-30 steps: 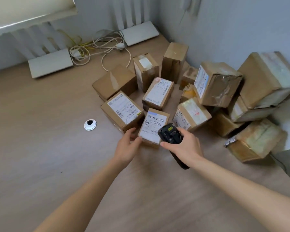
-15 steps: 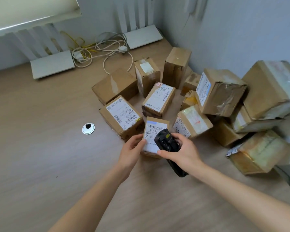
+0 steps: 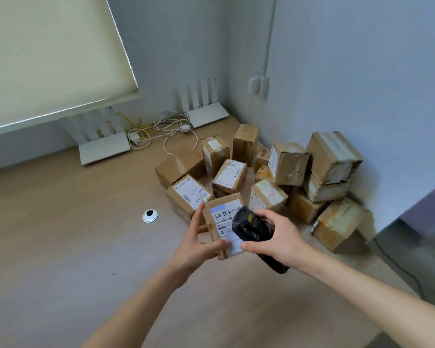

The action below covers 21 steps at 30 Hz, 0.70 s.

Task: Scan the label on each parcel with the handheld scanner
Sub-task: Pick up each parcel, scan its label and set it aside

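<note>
A small cardboard parcel (image 3: pixel 219 212) with a white barcode label facing up is lifted off the table, gripped by my left hand (image 3: pixel 199 243) on its left and lower edge. My right hand (image 3: pixel 278 238) holds the black handheld scanner (image 3: pixel 251 227) directly over the right half of that label, its head pointing up-left. Several other cardboard parcels lie behind in a heap, among them a labelled box (image 3: pixel 189 194) at left, another labelled one (image 3: pixel 230 175) in the middle and a taped one (image 3: pixel 268 197) at right.
Larger boxes (image 3: pixel 333 156) are stacked against the right wall. Two white routers (image 3: pixel 103 150) and tangled cables (image 3: pixel 158 128) sit at the back of the wooden table (image 3: pixel 60 234). A round cable grommet (image 3: pixel 150 216) lies left of the heap.
My left hand has picked the labelled parcel up from the table and tilted it toward me. My right hand has brought the scanner closer over its label. The camera has tipped upward.
</note>
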Available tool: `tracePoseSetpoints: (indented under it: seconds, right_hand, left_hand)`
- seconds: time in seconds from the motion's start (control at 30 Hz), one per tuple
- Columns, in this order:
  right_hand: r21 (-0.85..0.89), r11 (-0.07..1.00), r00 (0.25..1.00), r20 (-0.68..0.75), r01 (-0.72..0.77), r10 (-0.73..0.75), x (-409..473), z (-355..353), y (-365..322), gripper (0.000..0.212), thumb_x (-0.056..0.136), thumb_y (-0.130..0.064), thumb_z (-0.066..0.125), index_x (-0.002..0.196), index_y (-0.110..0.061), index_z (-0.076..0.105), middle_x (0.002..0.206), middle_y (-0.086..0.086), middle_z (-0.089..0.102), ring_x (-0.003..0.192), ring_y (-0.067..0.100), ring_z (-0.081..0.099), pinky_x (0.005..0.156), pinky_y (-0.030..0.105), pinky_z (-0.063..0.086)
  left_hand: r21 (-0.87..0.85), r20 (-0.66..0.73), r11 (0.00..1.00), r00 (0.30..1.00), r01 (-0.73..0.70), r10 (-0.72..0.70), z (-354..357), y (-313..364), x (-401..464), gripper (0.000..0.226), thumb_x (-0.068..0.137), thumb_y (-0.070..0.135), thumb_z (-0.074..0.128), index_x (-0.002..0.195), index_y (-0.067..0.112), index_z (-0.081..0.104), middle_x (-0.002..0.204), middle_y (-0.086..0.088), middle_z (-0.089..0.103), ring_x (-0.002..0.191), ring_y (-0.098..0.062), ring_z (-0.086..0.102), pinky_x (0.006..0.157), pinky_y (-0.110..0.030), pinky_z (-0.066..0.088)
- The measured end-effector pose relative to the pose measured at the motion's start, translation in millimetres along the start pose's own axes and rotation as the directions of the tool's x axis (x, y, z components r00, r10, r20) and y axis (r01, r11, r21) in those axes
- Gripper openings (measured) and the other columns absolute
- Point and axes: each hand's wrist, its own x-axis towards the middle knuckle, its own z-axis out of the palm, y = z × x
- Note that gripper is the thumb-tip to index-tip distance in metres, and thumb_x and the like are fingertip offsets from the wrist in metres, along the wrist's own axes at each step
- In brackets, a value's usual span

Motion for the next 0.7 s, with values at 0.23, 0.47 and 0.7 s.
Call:
tracePoseSetpoints:
  seconds: [0.23,0.47,0.7]
  right_hand:
    - [-0.113,0.991,0.997,0.031,0.068,-0.064,-110,-13,-92,0.078,0.045,-0.061,0.094,0.114,-0.045,0.062,0.113,-0.019,0.072,0.108,0.002,0.067,0.099,0.033,0.057]
    - [-0.316,0.942,0.990,-0.038,0.114,-0.133,-185,-41,-191,0.088,0.049,-0.068,0.089,0.127,-0.036,0.064,0.113,-0.016,0.069,0.102,0.005,0.065,0.080,0.022,0.052]
    - [-0.555,0.826,0.985,-0.064,0.096,-0.158,-214,-71,-267,0.097,0.035,-0.076,0.075,0.125,-0.041,0.066,0.113,-0.014,0.072,0.107,0.016,0.067,0.084,0.032,0.054]
  left_hand:
    - [-0.031,-0.017,0.996,0.997,-0.082,0.081,-18,52,-130,0.073,0.076,0.045,0.082,0.136,0.053,0.042,0.110,-0.002,0.074,0.095,-0.017,0.074,0.071,-0.029,0.060]
    - [0.055,-0.176,0.968,0.952,-0.246,0.252,-41,118,-222,0.065,0.067,0.047,0.090,0.121,0.048,0.055,0.114,-0.010,0.066,0.105,-0.022,0.068,0.078,-0.033,0.061]
    - [0.053,-0.377,0.933,0.858,-0.355,0.348,-61,174,-266,0.066,0.056,0.044,0.093,0.111,0.044,0.056,0.118,-0.005,0.064,0.106,-0.025,0.068,0.084,-0.046,0.062]
